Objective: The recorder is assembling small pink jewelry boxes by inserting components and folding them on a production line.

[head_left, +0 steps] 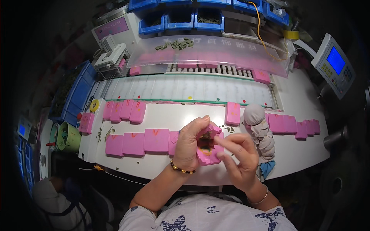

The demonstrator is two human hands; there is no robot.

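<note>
My left hand (188, 140) is wrapped round a pink rubber mould (210, 156) in front of my chest. The mould is spread apart, showing a dark hollow with greenish and yellow marks inside. At its right side is my right hand (243, 156), index finger at the opening and thumb against the edge; the other fingers are curled. Just left of my left hand, a row of pink mould blocks (156, 140) lies on the white table (162, 165). Small dark green pieces (228, 129) are scattered behind the right hand.
More pink blocks (283, 124) lie at the right, beside a cloth-wrapped bundle (259, 127). A pale conveyor (165, 88) runs behind, under a clear cover (231, 48) bearing green pieces. Blue bins (179, 21) line the back; a screened control panel (335, 65) stands far right.
</note>
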